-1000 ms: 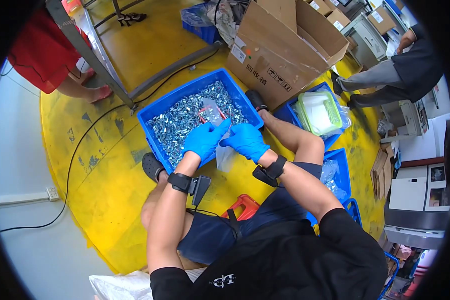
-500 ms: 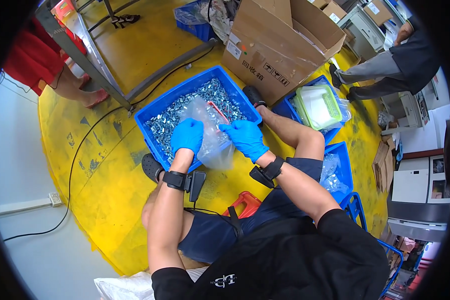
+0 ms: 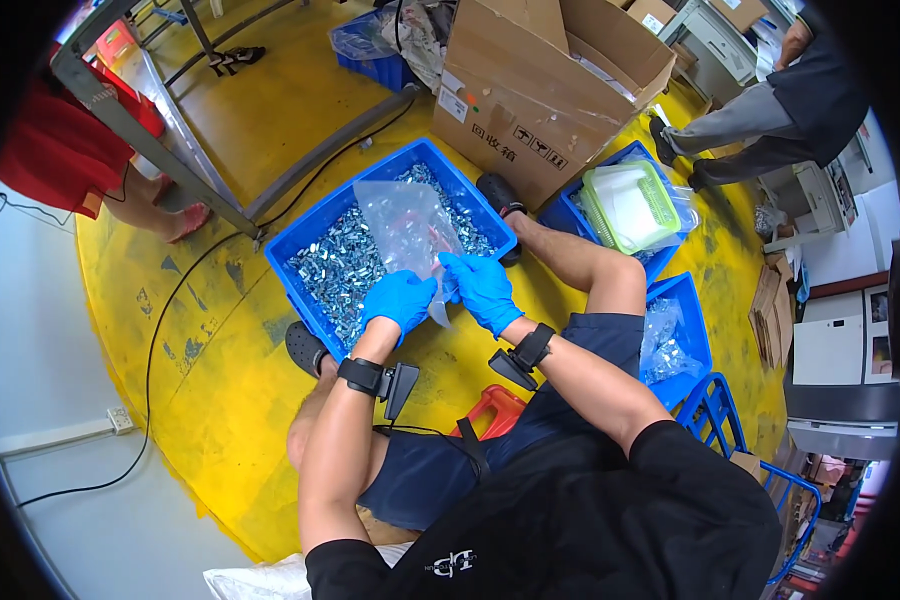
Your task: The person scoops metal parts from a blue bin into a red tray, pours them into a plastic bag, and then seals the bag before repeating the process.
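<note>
1. The person sat on the yellow floor (image 3: 220, 330) with both hands in blue gloves, a dark strap-on device on each wrist.
2. The clear plastic bag (image 3: 407, 228) was held up over the near right part of the blue bin (image 3: 300, 240). The bag was thin, see-through and crinkled, catching pale glare; its upper part stood open and slack above the bin's contents, and its lower end narrowed to a gathered point between the two hands. A small reddish mark showed through the film near its right side; what it was could not be told.
3. The left hand (image 3: 398, 300) had its grip pressed together on the bag's lower left edge, fingers curled around the film.
4. The right hand (image 3: 482, 288) pinched the bag's lower right edge, thumb and fingers pressed on the plastic, just beside the left hand.
5. The blue bin rested on the floor in front of the person's knees, filled with many small shiny metal parts (image 3: 340, 270), too small to identify singly.
6. An open cardboard box (image 3: 540, 90) stood behind the bin, touching or just beside its far right corner.
7. A second blue bin (image 3: 570, 215), to the right, held a green-rimmed clear lidded container (image 3: 630, 205).
8. Another person's legs and dark shoes (image 3: 670, 140) stood near the floor's far right edge.
</note>
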{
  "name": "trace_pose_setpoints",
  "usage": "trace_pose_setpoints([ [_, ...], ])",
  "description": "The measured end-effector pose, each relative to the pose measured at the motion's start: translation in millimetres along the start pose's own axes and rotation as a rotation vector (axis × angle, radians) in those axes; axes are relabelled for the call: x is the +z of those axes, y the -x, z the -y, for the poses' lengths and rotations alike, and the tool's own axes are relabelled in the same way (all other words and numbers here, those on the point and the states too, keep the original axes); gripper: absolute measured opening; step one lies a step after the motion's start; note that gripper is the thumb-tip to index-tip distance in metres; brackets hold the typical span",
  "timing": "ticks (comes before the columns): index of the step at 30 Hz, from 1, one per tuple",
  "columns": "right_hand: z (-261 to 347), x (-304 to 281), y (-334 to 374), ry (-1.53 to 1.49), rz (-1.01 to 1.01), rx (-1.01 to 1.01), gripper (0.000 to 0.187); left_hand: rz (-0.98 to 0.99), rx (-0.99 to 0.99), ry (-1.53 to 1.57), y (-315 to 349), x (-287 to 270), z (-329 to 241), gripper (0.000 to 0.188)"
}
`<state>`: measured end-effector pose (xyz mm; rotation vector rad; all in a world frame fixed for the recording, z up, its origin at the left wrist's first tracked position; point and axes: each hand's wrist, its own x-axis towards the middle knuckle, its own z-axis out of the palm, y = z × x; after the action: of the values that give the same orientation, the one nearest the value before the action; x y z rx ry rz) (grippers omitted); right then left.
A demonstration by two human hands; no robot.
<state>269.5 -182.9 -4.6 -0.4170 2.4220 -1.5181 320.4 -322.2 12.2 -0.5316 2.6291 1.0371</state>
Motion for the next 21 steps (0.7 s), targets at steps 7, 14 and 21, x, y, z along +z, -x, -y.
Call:
trace_pose_setpoints([
  [7,-21.0,-27.7,3.9,0.256,0.249,0.086,0.05,-0.362,0.111,-0.211,11.9,-10.9,-2.2,0.03],
  [14,-7.0,-33.2,10.1,-1.075,0.464,0.783,0.046,-0.294,0.274,-0.319,19.5,4.3,-16.8,0.024],
  [21,11.7,-3.7,-3.1,-1.447,0.388,0.848,0.055,-0.339,0.411,-0.163,29.1,1.6,-25.4,0.029],
])
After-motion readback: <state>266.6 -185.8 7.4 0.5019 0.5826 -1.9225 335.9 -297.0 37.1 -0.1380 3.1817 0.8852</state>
